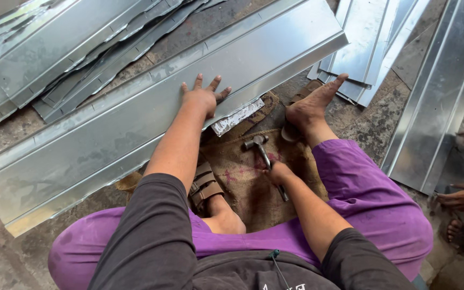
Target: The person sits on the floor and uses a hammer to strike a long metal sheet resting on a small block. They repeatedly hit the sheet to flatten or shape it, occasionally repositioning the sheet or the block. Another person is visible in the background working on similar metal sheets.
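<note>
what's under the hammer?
The hammer, gripped by the right hand, lies on a brown sacking mat with reddish marks. The floor beneath the mat is covered; the handle's middle is hidden by the hand.

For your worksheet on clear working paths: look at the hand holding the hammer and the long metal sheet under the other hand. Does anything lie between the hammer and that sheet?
Little does. The right hand grips the hammer over the burlap sack. Between its head and the long metal sheet, pressed by the left hand, lies only a small crumpled metal scrap at the sheet's edge.
</note>
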